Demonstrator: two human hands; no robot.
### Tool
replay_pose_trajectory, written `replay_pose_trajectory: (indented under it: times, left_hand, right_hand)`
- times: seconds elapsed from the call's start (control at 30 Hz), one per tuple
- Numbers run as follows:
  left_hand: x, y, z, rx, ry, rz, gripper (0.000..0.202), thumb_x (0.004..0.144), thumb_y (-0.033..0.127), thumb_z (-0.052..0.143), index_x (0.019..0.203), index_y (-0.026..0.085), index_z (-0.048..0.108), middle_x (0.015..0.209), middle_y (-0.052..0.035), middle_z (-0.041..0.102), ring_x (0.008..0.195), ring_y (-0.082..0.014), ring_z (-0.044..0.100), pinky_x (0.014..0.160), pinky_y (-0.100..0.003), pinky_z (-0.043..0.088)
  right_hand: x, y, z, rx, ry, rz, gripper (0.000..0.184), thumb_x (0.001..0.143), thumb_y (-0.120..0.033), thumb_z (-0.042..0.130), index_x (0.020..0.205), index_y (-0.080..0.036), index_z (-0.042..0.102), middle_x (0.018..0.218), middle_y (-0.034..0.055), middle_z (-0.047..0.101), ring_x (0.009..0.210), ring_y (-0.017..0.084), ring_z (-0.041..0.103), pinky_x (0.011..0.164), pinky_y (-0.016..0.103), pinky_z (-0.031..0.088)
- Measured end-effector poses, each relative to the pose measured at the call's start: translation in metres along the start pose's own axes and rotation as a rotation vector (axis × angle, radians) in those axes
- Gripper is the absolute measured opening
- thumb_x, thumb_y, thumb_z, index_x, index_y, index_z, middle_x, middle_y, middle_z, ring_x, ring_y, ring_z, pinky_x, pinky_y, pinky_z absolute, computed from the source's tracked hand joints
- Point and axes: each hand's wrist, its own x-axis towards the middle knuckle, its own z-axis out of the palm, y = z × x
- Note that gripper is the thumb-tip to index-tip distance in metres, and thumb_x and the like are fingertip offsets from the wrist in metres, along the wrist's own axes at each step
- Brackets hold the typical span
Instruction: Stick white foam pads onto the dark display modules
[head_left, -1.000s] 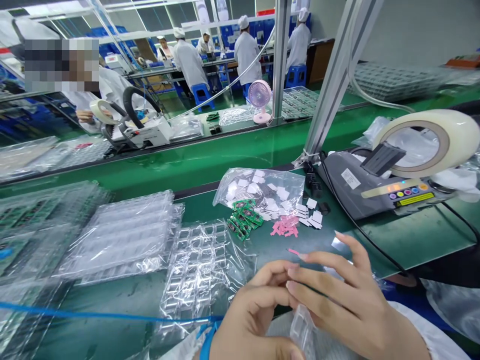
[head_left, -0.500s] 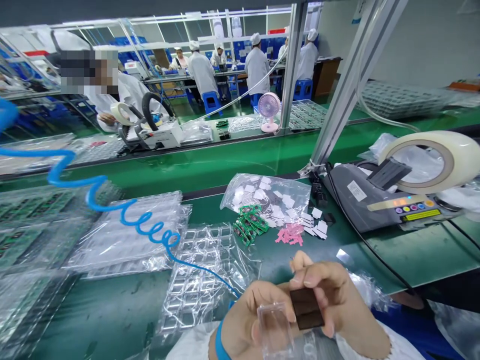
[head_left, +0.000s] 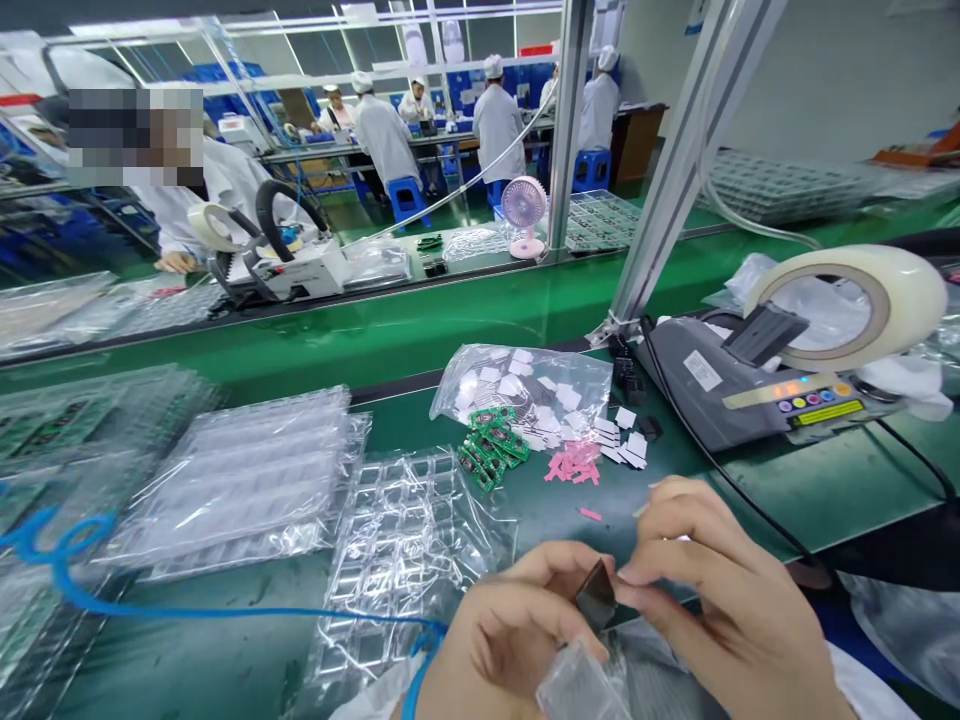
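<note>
My left hand (head_left: 517, 625) is closed around a clear plastic case (head_left: 581, 685) and also holds a thin, dark square piece (head_left: 598, 597) between its fingers, tilted so one corner points up. My right hand (head_left: 720, 590) is closed in a pinch at the right edge of the dark piece, thumb and forefinger together. Whether a film lies between those fingertips is too small to tell. A blue coiled-cord wrist strap (head_left: 424, 670) circles my left wrist. A single pink strip (head_left: 591, 514) lies on the green table just beyond my hands.
Small green circuit boards (head_left: 491, 450), pink strips (head_left: 574, 462) and white pieces (head_left: 626, 440) lie by a clear bag (head_left: 525, 385). A clear compartment tray (head_left: 390, 560) is at left, a tape dispenser (head_left: 690, 375) at right. Across the green divider (head_left: 375, 335) a co-worker (head_left: 217, 175) sits.
The dark piece has gone from my right hand's hold into my left fingers and turned edge-up. My right hand has shifted right into a pinch. A pink strip now shows on the table.
</note>
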Motion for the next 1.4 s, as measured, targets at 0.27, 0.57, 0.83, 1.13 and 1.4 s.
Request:
replay_pose_trajectory:
  times: [0.27,0.57,0.83,1.13,1.4]
  left_hand:
    - [0.0,-0.01,-0.011,0.11,-0.132,0.064,0.025,0.067,0.027,0.071,0.091,0.026,0.072,0.116,-0.0096,0.05,0.112,-0.03,0.048,0.098,-0.044,0.033]
    - [0.001,-0.005,-0.009,0.17,-0.09,0.027,0.029,0.061,0.033,0.075,0.089,0.026,0.073,0.113,-0.0093,0.051,0.111,-0.0309,0.047,0.098,-0.043,0.033]
    - [0.008,-0.014,-0.011,0.018,-0.065,-0.031,0.031,0.056,0.036,0.077,0.084,0.023,0.074,0.112,-0.0078,0.051,0.111,-0.0275,0.047,0.1,-0.04,0.03]
    - [0.01,-0.009,-0.006,-0.208,0.129,-0.187,0.028,0.053,0.037,0.079,0.076,0.023,0.073,0.111,-0.0053,0.047,0.105,-0.0239,0.049,0.099,-0.04,0.034]
    - [0.013,-0.015,-0.004,-0.131,0.099,-0.238,0.028,0.056,0.035,0.078,0.08,0.021,0.073,0.114,-0.0079,0.047,0.11,-0.0265,0.046,0.097,-0.039,0.035]
  right_hand:
    - [-0.001,-0.001,0.004,-0.097,-0.036,-0.045,0.014,0.082,-0.003,0.05,0.078,-0.017,0.053,0.072,0.0017,0.052,0.073,0.016,0.045,0.073,0.037,0.037]
    - [-0.006,0.004,0.01,-0.133,-0.07,-0.035,0.015,0.082,-0.003,0.045,0.08,-0.017,0.05,0.075,0.0029,0.053,0.076,0.017,0.044,0.077,0.04,0.033]
    - [-0.009,0.003,0.017,-0.254,-0.037,-0.009,0.016,0.081,-0.004,0.04,0.075,-0.018,0.047,0.073,0.0012,0.052,0.075,0.016,0.046,0.088,0.043,0.026]
    - [-0.058,0.049,-0.01,-0.225,-0.371,0.464,0.02,0.09,-0.024,0.035,0.071,-0.022,0.041,0.071,0.0003,0.049,0.066,0.015,0.049,0.058,0.026,0.041]
    - [-0.054,0.05,-0.008,-0.334,-0.328,0.279,0.026,0.083,-0.027,0.052,0.107,-0.022,0.047,0.105,0.0071,0.056,0.099,0.023,0.05,0.083,0.038,0.039]
